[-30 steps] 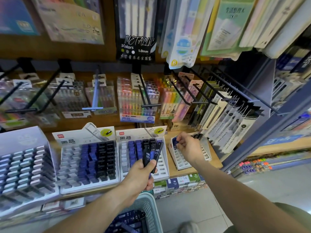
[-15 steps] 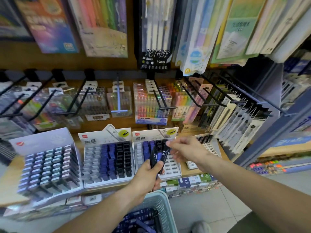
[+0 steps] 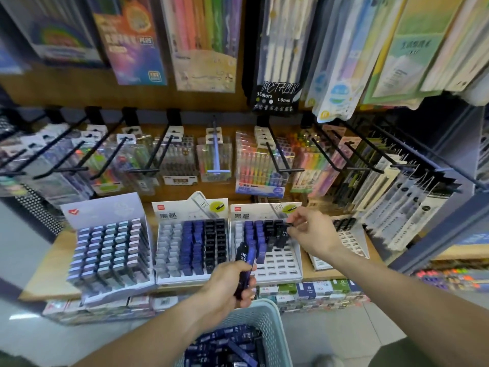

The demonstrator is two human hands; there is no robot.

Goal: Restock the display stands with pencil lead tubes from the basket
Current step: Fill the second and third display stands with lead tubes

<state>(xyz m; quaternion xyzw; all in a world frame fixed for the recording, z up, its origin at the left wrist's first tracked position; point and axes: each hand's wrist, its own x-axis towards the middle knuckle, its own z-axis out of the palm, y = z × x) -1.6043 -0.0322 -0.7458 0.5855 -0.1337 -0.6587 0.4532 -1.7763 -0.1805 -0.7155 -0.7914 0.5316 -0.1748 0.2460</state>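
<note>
From the head view, everything sits around one white display stand (image 3: 267,250), the one right in front of the person on the wooden shelf (image 3: 47,271). Its upper slots hold blue and black tubes. Its lower slots are bare.

The right hand (image 3: 312,231) is above the right side of this stand. Its grip is closed on a black pencil lead tube (image 3: 282,235), pinched at the top end, with the bottom end pointing down at the slots. I cannot tell if the tube is already touching a slot.

The left hand (image 3: 227,284) is just below the front edge of the stand. Its grip is wrapped around a small bunch of blue tubes (image 3: 244,266) marked HB 0.5. They stick up over the stand's front rows.

Below the stand, near the person, is the pale green basket (image 3: 272,321). Many more blue tubes lie in it.

Left of the stand is a second stand (image 3: 190,242) of the same kind, nearly full.

What could go wrong? The black tube is held only by its tip, so it could tilt and miss the little slot. It could also bump tubes next to it and knock them crooked. The bunch in the left hand is held loosely at one end, so a tube could slip out and drop to the floor.
</note>
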